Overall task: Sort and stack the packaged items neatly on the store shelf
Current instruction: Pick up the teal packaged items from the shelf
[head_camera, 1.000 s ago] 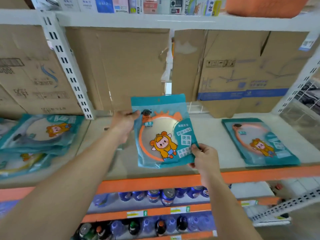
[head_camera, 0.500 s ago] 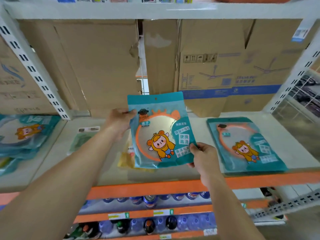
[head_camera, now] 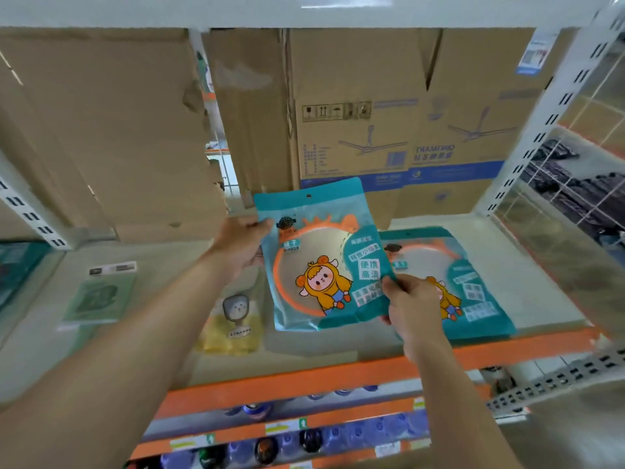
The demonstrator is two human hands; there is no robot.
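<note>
Held packet [head_camera: 321, 262] has shifted right, overlapping shelved packet [head_camera: 482, 282].

My mirror packet [head_camera: 319, 265] is teal with an orange ring and a yellow cartoon figure; the near shelf edge [head_camera: 304, 378] is orange.

A teal plastic mirror packet [head_camera: 321, 265] — orange ring, cartoon figure — hangs tilted above the grey shelf [head_camera: 534, 255]; its twin packet [head_camera: 480, 289] lies flat alongside.

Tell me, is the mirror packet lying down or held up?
Held up: left hand and right hand grip the mirror packet by its edges, above the shelf.
</note>
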